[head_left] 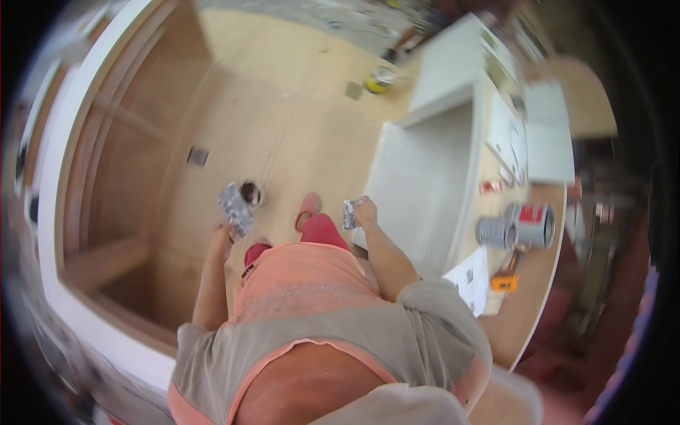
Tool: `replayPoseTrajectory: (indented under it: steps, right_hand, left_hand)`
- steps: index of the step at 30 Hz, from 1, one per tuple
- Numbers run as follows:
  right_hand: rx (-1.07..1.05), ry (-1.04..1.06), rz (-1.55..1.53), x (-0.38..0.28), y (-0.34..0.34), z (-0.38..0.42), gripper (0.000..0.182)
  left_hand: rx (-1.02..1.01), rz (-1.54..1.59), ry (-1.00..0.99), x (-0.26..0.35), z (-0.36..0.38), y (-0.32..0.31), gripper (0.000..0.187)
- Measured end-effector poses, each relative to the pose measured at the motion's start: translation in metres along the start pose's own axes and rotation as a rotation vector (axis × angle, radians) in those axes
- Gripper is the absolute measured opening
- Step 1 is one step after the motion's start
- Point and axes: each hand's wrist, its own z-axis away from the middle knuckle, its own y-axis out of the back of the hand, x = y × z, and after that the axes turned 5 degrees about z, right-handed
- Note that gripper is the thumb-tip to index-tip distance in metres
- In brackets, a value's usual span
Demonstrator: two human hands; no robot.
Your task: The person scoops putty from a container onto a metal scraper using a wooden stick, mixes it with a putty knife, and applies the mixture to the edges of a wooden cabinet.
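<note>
My left hand is closed round the handle of a wide, grey-smeared scraper, whose blade is held up and away from me. Just beyond that blade, a round tub with dark contents stands on the wooden panel. My right hand grips a smaller smeared scraper, near the edge of a white open box-like cabinet part.
A tall wooden cabinet frame with white edges stands at left. On the right surface are metal cans, an orange power tool and papers. A yellow can stands farther ahead; another person's arm is beyond it.
</note>
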Motion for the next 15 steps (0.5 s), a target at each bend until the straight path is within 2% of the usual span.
replayPoseTrajectory:
  steps: [1, 2, 4, 6, 7, 9, 11, 12, 14, 15]
  right_hand:
    - [0.040, -0.056, -0.052, 0.022, -0.006, -0.006, 0.023]
    - [0.036, -0.027, -0.032, 0.037, -0.013, -0.022, 0.023]
    - [0.054, -0.023, -0.053, 0.038, -0.001, -0.045, 0.023]
    - [-0.071, 0.179, -0.038, 0.031, 0.058, -0.043, 0.025]
    - [-0.041, 0.127, -0.077, 0.036, 0.063, -0.052, 0.025]
    - [0.107, -0.207, -0.383, 0.044, 0.072, -0.071, 0.027]
    - [0.210, -0.284, -0.539, 0.052, 0.098, -0.072, 0.029]
    - [0.222, -0.321, -0.551, 0.050, 0.121, -0.057, 0.029]
    - [0.193, -0.404, -0.887, 0.044, 0.160, -0.046, 0.031]
    - [0.204, -0.426, -0.896, 0.051, 0.163, -0.046, 0.031]
  left_hand:
    - [-0.061, -0.092, 0.012, -0.006, -0.015, 0.003, 0.021]
    - [-0.115, -0.174, 0.009, -0.003, -0.041, -0.001, 0.025]
    - [-0.158, -0.168, -0.041, 0.027, -0.028, -0.074, 0.026]
    - [-0.211, -0.164, -0.061, 0.046, -0.028, -0.130, 0.026]
    - [-0.244, -0.248, -0.048, 0.050, -0.040, -0.150, 0.026]
    - [-0.319, -0.396, -0.015, 0.059, -0.061, -0.199, 0.027]
    - [-0.497, -0.408, -0.011, 0.065, -0.072, -0.243, 0.019]
    - [-0.518, -0.436, 0.008, 0.070, -0.060, -0.265, 0.019]
    - [-0.571, -0.368, 0.035, 0.072, -0.044, -0.318, 0.018]
    - [-0.585, -0.386, 0.047, 0.069, -0.051, -0.330, 0.018]
